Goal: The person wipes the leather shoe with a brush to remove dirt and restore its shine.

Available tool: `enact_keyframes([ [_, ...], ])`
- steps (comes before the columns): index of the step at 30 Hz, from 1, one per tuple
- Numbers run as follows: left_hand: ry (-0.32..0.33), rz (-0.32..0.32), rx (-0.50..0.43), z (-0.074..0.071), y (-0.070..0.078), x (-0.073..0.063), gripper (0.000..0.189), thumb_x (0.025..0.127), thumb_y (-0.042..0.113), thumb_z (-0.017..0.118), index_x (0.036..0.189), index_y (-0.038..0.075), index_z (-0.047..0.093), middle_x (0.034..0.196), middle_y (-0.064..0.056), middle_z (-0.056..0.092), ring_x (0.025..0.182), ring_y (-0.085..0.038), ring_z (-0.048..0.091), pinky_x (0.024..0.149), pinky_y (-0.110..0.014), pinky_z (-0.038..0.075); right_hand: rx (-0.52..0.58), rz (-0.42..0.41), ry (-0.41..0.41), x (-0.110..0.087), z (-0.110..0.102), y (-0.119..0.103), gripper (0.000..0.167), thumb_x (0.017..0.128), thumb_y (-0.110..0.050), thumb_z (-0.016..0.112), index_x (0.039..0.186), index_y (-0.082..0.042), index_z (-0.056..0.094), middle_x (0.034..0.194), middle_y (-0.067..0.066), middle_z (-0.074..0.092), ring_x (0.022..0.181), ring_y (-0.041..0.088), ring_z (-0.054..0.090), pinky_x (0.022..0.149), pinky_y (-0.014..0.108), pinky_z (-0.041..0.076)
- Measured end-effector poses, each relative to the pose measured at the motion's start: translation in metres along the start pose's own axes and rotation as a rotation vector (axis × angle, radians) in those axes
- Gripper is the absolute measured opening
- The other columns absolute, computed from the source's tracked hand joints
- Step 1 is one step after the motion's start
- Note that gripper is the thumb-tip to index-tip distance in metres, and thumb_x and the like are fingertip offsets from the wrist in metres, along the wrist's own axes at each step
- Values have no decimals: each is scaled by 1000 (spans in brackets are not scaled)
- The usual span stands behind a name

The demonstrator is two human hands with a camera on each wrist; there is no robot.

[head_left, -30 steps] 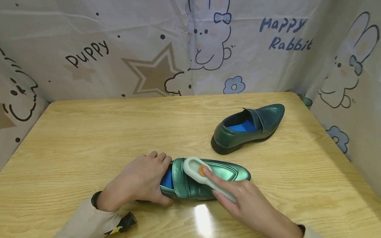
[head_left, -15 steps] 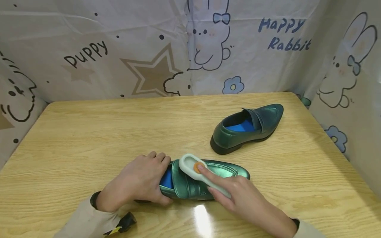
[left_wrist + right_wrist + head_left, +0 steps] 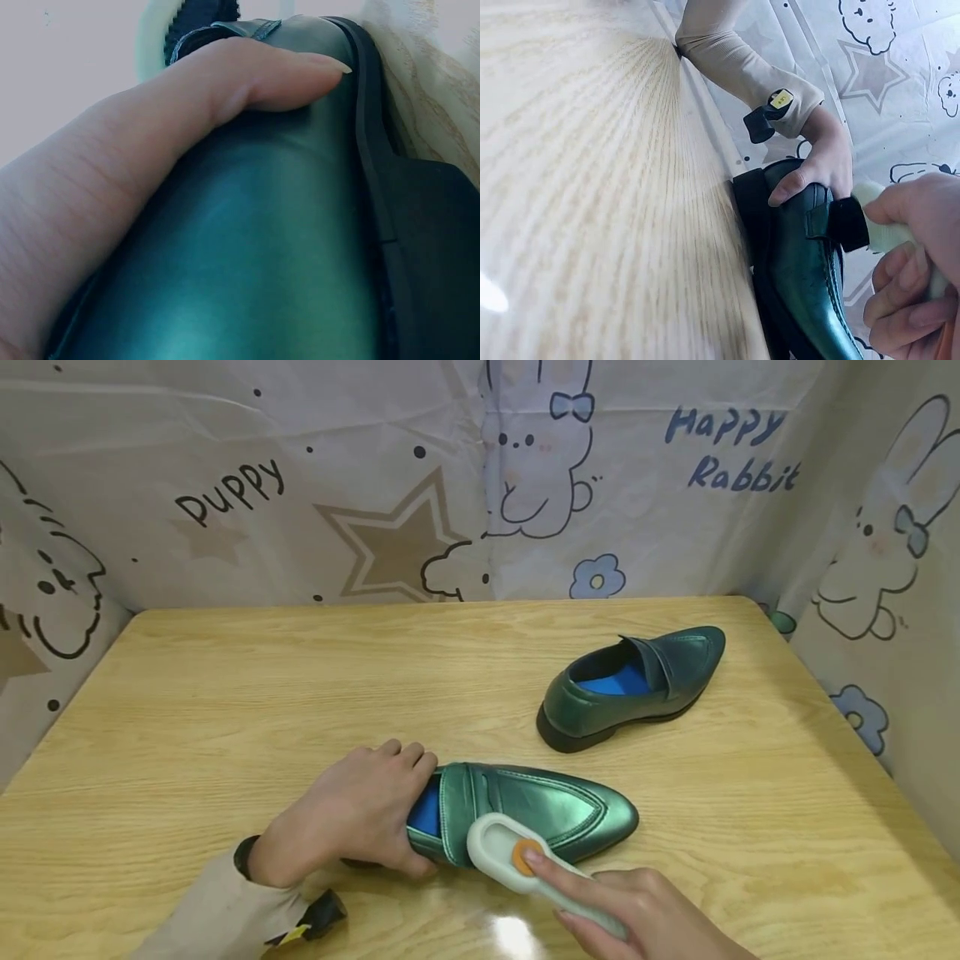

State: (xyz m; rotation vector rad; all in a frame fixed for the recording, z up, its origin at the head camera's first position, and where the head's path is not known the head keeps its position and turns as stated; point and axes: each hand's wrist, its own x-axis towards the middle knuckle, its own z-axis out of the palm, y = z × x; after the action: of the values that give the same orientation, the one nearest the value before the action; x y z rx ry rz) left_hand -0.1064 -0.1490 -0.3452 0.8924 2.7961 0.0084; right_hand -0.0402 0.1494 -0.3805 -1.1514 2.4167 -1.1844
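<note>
With right grip [image 3: 641, 914], clasping a brush [image 3: 497, 852] at the side of the nearer shoe [image 3: 536, 806]. With left grip [image 3: 363, 810], holding that shoe by its opening.

Open table [image 3: 285, 677] stretches beyond the left hand [image 3: 363, 818] to the cloth [image 3: 255, 560]; a slim lane parts the near shoe [image 3: 558, 806] from the far shoe [image 3: 600, 714]. The left hand blocks the near shoe's rear, the brush [image 3: 495, 843] and right hand [image 3: 645, 910] its near side.

One shoe [image 3: 607, 706] stands behind another [image 3: 551, 802] on the table [image 3: 300, 677].
</note>
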Motion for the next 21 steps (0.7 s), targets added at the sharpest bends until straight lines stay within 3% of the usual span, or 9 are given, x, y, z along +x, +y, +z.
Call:
enact_keyframes([
  [7, -3, 4, 0, -1, -3, 0, 88, 56, 68, 75, 113, 5, 54, 101, -5, 57, 87, -23, 54, 71, -42, 50, -90, -19, 43, 8, -1, -2, 56, 97, -17, 58, 149, -23, 39, 65, -19, 37, 51, -10, 34, 47, 10, 35],
  [11, -24, 0, -24, -1, -3, 0, 88, 56, 68, 75, 115, 5, 54, 101, -4, 56, 87, -23, 53, 73, -42, 50, -212, -22, 83, 24, -3, -2, 57, 96, -21, 59, 149, -28, 38, 63, -20, 36, 50, -9, 31, 46, 10, 33],
  [16, -35, -8, -47, 0, -3, -1, 89, 57, 68, 76, 116, 5, 55, 100, -4, 56, 86, -22, 53, 74, -41, 50, -400, -119, 204, 49, -2, 6, 57, 93, -21, 63, 146, -26, 43, 58, -19, 36, 49, -7, 30, 48, 10, 29],
  [21, 0, 4, -35, 1, -1, 0, 86, 57, 66, 76, 114, 6, 56, 97, -3, 56, 84, -21, 53, 71, -39, 50, -415, -132, 218, 60, -3, 14, 58, 92, -21, 62, 147, -26, 43, 58, -16, 43, 48, -5, 30, 48, 12, 31],
])
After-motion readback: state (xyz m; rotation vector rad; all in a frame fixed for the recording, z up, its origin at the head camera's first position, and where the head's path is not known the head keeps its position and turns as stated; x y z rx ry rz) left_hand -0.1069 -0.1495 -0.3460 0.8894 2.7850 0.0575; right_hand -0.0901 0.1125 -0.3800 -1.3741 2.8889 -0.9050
